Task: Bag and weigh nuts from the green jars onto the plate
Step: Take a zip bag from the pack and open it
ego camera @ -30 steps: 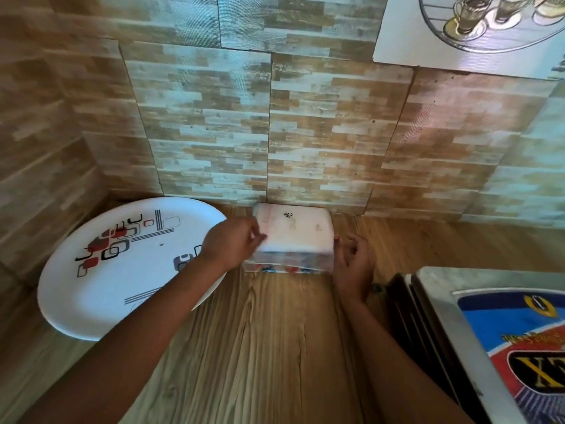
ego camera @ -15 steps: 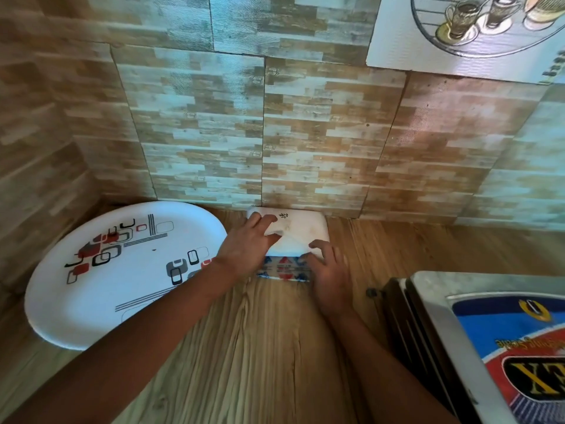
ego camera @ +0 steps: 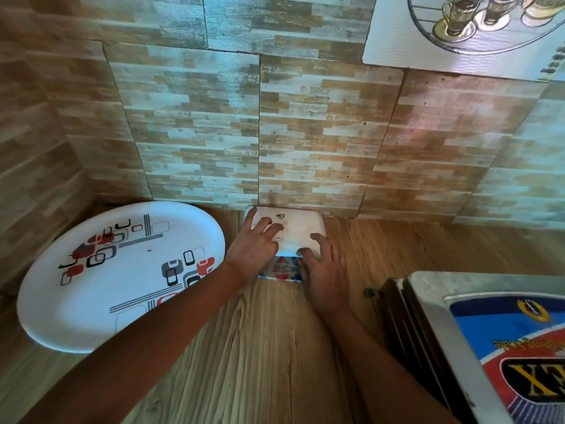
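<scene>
While both hands rest on it, the white packet (ego camera: pixel 301 228) sits on the wood-grain counter (ego camera: pixel 275 347), its far edge against the foot of the tiled wall (ego camera: pixel 305 133).

Packet: flat, rectangular, rounded corners. Top face white with one small black printed mark near the far edge and a faint brownish smudge across the middle. Near face carries red and blue print, partly covered by the hands. Contents not discernible.

Left hand (ego camera: pixel 253 252): palm down, fingers spread and straight across the left part of the packet's top, gripping nothing.

Right hand (ego camera: pixel 324 270): lies over the near right corner, one finger stretched along the top, the others bent at the near edge. Whether they pinch the edge or only rest on it, cannot tell.

Plate (ego camera: pixel 91 316): large, white, oval, with red, grey and black rounded-square pattern; lies just left of the packet, its right rim beside the left wrist.

Weighing scale (ego camera: pixel 458 286): steel platform with blue and red sticker, lower right, near the right forearm, apart from the packet.
</scene>
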Demonstrator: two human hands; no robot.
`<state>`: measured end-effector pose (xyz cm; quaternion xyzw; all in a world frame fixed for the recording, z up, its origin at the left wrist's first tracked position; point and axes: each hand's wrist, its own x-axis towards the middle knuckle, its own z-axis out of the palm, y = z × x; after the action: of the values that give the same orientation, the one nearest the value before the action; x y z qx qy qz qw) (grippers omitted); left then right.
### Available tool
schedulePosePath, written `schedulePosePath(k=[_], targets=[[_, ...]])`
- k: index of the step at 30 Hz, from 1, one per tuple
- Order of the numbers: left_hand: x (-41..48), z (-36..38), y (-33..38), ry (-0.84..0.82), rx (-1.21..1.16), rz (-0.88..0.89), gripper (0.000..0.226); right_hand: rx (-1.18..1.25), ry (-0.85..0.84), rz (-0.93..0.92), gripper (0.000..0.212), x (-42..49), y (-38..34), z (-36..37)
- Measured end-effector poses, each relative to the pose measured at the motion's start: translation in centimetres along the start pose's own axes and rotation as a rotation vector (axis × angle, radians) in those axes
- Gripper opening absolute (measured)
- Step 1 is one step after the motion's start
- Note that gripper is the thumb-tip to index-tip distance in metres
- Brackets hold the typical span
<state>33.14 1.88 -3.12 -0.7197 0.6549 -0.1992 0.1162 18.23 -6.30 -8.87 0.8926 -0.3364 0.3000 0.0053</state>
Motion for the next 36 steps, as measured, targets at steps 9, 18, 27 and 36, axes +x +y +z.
schedulePosePath(k=[9,18,27,36], targets=[[-0.1,-0.4,0.0,0.202,-0.069,-0.073,0.024,0.04,-0.067,0.088,0.039,0.0,0.5,1.4],[-3.7,0.9,0.1,0.513,-0.381,-0.139,0.015,-0.064,-0.069,0.064,0.021,0.2,0.4,1.2],[-7.4,-4.4,0.4,0.585,-1.044,-0.526,0.006,0.295,0.225,-0.004,0.031,-0.9,-0.1,-1.2],[-8.7,-11.7,-1.9,0.266,-1.483,-0.332,0.015,1.367,-0.019,0.45,0.064,-2.5,-3.7,-9.6]])
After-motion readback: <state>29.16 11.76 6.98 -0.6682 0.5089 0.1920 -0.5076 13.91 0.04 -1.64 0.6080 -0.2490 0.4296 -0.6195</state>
